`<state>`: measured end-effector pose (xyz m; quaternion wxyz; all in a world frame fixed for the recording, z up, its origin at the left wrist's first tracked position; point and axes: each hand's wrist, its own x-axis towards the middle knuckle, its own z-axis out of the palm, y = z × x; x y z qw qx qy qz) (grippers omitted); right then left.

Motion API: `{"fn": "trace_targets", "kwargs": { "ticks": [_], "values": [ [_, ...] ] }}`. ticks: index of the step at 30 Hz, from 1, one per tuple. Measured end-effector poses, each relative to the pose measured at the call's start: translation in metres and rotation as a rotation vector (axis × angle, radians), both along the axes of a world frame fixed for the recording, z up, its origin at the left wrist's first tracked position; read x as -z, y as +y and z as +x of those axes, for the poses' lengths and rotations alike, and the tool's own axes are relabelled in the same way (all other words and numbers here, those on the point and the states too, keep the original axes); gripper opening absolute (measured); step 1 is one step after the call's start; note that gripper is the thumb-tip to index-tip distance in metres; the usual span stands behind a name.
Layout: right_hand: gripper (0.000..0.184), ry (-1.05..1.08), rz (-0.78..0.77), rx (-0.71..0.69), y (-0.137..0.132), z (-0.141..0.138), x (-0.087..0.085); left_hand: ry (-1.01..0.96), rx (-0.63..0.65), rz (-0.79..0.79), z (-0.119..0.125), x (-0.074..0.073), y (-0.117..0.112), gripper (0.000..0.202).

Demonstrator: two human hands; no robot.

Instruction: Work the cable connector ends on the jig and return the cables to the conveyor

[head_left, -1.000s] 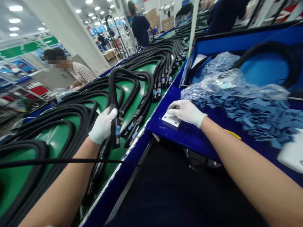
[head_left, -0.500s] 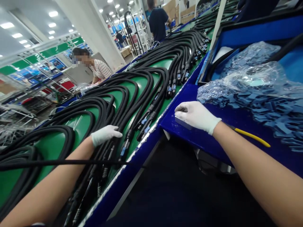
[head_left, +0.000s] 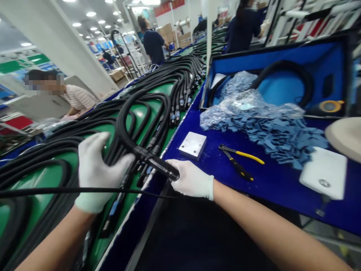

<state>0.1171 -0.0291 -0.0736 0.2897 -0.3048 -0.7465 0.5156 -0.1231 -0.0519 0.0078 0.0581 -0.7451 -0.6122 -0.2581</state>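
Observation:
My right hand (head_left: 194, 180), in a white glove, grips the end of a black corrugated hose (head_left: 153, 161) over the edge of the green conveyor. The hose arches up and back from its black end fitting. My left hand (head_left: 97, 169), gloved too, is open, thumb and fingers spread, just left of that hose and above others. Beyond my right hand, a silver metal block (head_left: 192, 145) lies on the blue table. To its right are pliers (head_left: 239, 160) with yellow and black handles, their jaws toward the block.
Many black hoses (head_left: 180, 69) line the green conveyor (head_left: 163, 88). Blue cut pieces (head_left: 262, 131) spill from a plastic bag beside a blue bin (head_left: 321, 56). A white device (head_left: 324, 173) sits at right. A thin black cord (head_left: 64, 191) crosses in front. Several people stand around.
My right hand has left the metal block and now holds a hose end, raised above the others. My left hand has opened wider. The view has swung to the right.

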Motion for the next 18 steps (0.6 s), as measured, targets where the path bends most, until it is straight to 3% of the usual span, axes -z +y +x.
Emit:
{"fn": "trace_targets", "kwargs": {
  "ticks": [3,5,7,9,11,13,16,18],
  "values": [
    [0.042,-0.115,0.119,-0.051,-0.003,0.038,-0.021,0.203,0.573,-0.013,0.015,0.021,-0.003,0.032],
    [0.033,-0.205,0.107,-0.135,-0.001,0.062,-0.034,0.188,0.705,-0.086,0.027,0.039,-0.001,0.033],
    [0.028,-0.297,0.083,-0.113,0.005,0.089,-0.039,0.093,0.603,-0.175,0.040,0.055,0.004,0.027],
    [0.042,-0.454,0.152,0.119,0.012,0.118,-0.032,-0.031,0.419,-0.274,0.053,0.064,0.011,0.022],
    [0.043,-0.782,0.285,0.413,0.018,0.144,-0.014,-0.188,0.246,-0.363,0.066,0.063,0.019,0.026],
    [0.029,-1.006,0.387,0.503,0.020,0.159,0.007,-0.350,0.140,-0.459,0.078,0.055,0.027,0.033],
    [0.010,-0.975,0.423,0.544,0.017,0.159,0.026,-0.518,0.093,-0.601,0.095,0.039,0.038,0.041],
    [0.007,-0.805,0.372,0.566,0.013,0.148,0.024,-0.563,0.105,-0.631,0.105,0.028,0.043,0.044]
  ]
}}
